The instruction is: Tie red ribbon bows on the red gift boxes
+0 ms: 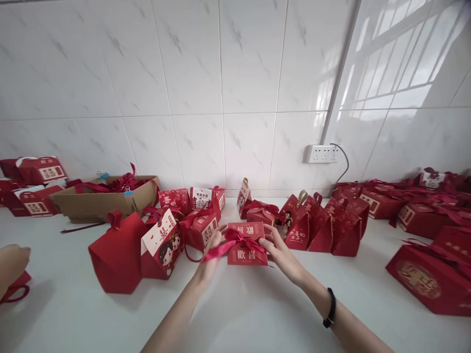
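Observation:
A small red gift box [247, 247] with white characters and a red ribbon bow stands on the white counter [235, 309] in front of me. My left hand [212, 252] grips its left side, fingers curled by the ribbon's loose tail. My right hand [281, 252] holds the right side, fingers closed on the box's edge. A black band [330, 308] circles my right wrist.
Many red gift boxes and bags stand around: a cartoon-couple box [162, 250], a folded red bag [117, 255], bags [324, 228] at right, flat boxes [430, 277] far right. A cardboard box [103, 198] holds ribbons. Another person's hand [11, 264] shows at left. A power strip [321, 153] hangs on the tiled wall.

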Demonstrator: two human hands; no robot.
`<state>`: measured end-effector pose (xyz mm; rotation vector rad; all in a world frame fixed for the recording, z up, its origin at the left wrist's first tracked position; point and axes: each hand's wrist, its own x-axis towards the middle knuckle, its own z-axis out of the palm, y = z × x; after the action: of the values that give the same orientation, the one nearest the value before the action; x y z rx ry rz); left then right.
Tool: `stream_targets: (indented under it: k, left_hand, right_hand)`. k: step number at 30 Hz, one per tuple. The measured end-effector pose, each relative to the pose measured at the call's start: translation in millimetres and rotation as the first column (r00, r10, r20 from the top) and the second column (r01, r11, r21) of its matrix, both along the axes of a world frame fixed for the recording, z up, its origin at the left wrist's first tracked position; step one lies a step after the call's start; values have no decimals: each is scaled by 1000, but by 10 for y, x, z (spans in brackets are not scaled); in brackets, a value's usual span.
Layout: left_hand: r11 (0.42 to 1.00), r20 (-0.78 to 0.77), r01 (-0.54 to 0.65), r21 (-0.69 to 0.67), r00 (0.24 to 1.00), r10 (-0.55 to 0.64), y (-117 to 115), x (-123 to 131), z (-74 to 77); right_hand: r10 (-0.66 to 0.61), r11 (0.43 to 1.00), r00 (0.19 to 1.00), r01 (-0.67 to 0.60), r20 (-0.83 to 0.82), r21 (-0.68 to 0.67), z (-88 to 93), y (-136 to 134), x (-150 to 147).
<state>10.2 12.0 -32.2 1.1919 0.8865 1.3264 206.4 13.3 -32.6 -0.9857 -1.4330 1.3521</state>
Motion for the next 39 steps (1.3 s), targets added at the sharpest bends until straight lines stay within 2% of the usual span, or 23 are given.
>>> stream_targets:
  k: [2,5,8,11,14,17,22,26,29,34,39]
  left_hand:
    - [998,14,64,2,998,-64,-61,19,-33]
    - [989,-48,142,32,989,-140,-142,66,25]
    - [991,-71,126,54,990,-122,-177,102,88]
    - [984,-115,146,101,984,-135,-194,125,87]
    - [987,-241,76,142,970,-40,-210,155,48]
    - [984,-391,-16,175,917,85,-200,184,-2]
    - [966,-586,-15,259,792,170,-122,175,-81]
    - [951,-641,-38,305,730,235,-84,154,-115]
    - [949,-628,-60,311,736,253,-83,154,-125]
    - [945,-582,-73,318,772,256,-102,167,-103]
    - [956,-515,-56,289,832,204,-113,182,-74]
  right_hand:
    - [-62,997,997,60,-49,-42,-85,-22,24]
    - [-98,994,991,94,-86,-54,-84,-90,83]
    - [-99,994,994,101,-36,47,-14,-134,115]
    - [-100,984,995,98,5,150,27,-147,130]
    - [-81,979,996,72,38,189,18,-139,156]
    - [-58,980,994,39,94,193,-2,-101,206]
    - [29,996,975,-48,221,78,7,-28,293]
    - [-74,991,939,31,335,132,25,-34,287]
    - [-153,976,925,88,347,198,45,-59,265]
    - [-195,972,895,121,402,203,117,-98,280]
    - [-165,971,890,70,426,229,103,-163,249]
